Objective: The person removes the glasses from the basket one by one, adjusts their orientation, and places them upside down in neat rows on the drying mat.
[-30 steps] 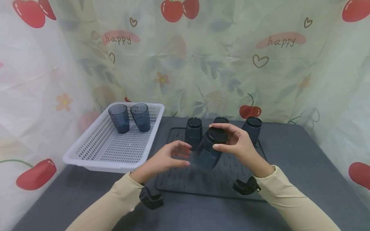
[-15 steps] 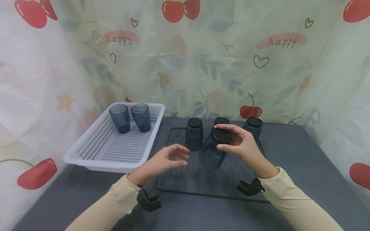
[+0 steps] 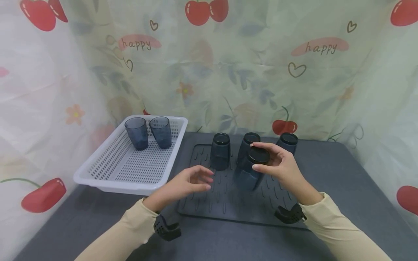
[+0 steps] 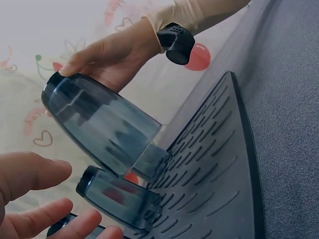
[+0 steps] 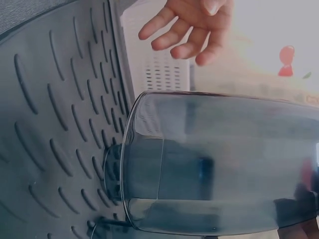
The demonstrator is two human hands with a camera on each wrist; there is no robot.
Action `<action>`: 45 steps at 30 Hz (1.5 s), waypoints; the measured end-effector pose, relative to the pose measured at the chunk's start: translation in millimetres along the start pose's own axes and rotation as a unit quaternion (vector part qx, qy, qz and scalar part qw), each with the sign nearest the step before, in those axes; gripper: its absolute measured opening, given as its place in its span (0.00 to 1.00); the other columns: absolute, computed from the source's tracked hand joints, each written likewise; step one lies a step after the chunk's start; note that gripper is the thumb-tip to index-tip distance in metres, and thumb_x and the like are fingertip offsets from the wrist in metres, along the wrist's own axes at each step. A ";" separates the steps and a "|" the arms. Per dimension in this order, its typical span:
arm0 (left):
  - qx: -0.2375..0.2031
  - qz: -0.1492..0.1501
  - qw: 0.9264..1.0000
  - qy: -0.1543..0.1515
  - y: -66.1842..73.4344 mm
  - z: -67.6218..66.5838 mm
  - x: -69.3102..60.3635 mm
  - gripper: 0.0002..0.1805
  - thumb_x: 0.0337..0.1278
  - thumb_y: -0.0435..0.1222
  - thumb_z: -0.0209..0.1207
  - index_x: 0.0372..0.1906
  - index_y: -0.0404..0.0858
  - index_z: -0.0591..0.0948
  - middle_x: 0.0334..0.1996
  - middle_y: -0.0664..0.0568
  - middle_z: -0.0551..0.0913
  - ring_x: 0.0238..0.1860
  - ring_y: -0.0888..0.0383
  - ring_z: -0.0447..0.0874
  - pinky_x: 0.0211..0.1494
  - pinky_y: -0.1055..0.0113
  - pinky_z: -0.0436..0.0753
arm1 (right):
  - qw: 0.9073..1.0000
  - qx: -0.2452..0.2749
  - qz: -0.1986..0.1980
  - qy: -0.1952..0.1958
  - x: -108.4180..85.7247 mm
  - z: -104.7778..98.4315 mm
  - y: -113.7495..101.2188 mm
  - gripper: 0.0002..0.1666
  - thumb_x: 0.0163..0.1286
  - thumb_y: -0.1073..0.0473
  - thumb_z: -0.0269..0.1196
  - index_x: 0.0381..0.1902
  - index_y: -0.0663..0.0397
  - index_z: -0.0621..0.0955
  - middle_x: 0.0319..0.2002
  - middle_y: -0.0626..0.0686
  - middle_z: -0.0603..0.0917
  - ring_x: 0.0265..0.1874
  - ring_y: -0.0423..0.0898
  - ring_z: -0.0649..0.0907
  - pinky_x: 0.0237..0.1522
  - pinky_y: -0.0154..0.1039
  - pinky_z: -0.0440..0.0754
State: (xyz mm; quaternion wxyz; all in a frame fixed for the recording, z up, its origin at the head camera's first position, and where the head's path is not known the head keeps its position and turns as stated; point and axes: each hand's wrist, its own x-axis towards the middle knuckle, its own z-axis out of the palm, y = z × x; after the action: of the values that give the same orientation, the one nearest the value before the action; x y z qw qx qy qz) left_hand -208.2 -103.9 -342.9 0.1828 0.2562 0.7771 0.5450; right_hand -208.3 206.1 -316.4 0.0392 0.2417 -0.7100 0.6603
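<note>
My right hand (image 3: 277, 161) grips a dark blue glass (image 3: 249, 174) by its base, holding it mouth-down and slightly tilted above the black drying mat (image 3: 209, 203). In the right wrist view the glass's rim (image 5: 130, 149) hangs apart from the ridged mat. My left hand (image 3: 186, 183) hovers over the mat's left side, fingers loosely bent and holding nothing. Along the back of the mat stand three upside-down glasses: a left one (image 3: 220, 152), a middle one (image 3: 245, 145) partly covered by the held glass, and a right one (image 3: 289, 141) partly behind my right hand.
At the left, a white perforated basket (image 3: 98, 170) holds two upright, leaning glasses, one on the left (image 3: 137, 134) and one on the right (image 3: 161, 133). A dark grey cloth (image 3: 352, 203) covers the table. A printed curtain (image 3: 241, 72) hangs behind and at both sides.
My right hand has carried the held glass a little to the right over the mat, showing more of the middle glass. The left hand has shifted slightly left.
</note>
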 end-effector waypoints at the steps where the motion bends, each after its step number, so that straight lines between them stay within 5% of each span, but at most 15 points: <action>1: 0.000 -0.001 1.000 0.000 -0.1 0.1 -0.1 0.24 0.63 0.37 0.60 0.62 0.34 0.71 0.57 0.35 0.77 0.56 0.48 0.79 0.54 0.58 0.80 | 1.000 -0.001 0.002 0.002 -0.6 -1.3 0.4 0.35 0.56 0.74 0.68 0.63 0.61 0.73 0.58 0.44 0.77 0.52 0.38 0.82 0.48 0.32 0.83; 37: 0.015 0.009 1.000 -0.002 -0.6 1.4 2.0 0.24 0.63 0.38 0.61 0.61 0.36 0.72 0.55 0.41 0.79 0.54 0.48 0.79 0.53 0.59 0.80 | 0.991 -0.089 0.075 0.071 -36.8 -49.8 11.5 0.36 0.60 0.66 0.69 0.66 0.56 0.72 0.59 0.41 0.76 0.52 0.29 0.79 0.46 0.25 0.81; 45: 0.005 0.008 1.000 -0.007 1.3 2.1 1.5 0.23 0.63 0.37 0.60 0.61 0.35 0.72 0.55 0.39 0.78 0.54 0.48 0.80 0.53 0.59 0.81 | 0.978 -0.143 0.116 0.102 -44.7 -58.9 11.7 0.36 0.61 0.58 0.70 0.67 0.48 0.72 0.60 0.42 0.74 0.51 0.26 0.78 0.46 0.22 0.79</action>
State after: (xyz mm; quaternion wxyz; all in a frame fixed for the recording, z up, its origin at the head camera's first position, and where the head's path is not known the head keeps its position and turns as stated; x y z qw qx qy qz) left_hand -207.9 -101.1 -342.5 0.1822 0.2675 0.7766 0.5405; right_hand -189.1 275.7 -336.5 0.0686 0.0807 -0.8124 0.5734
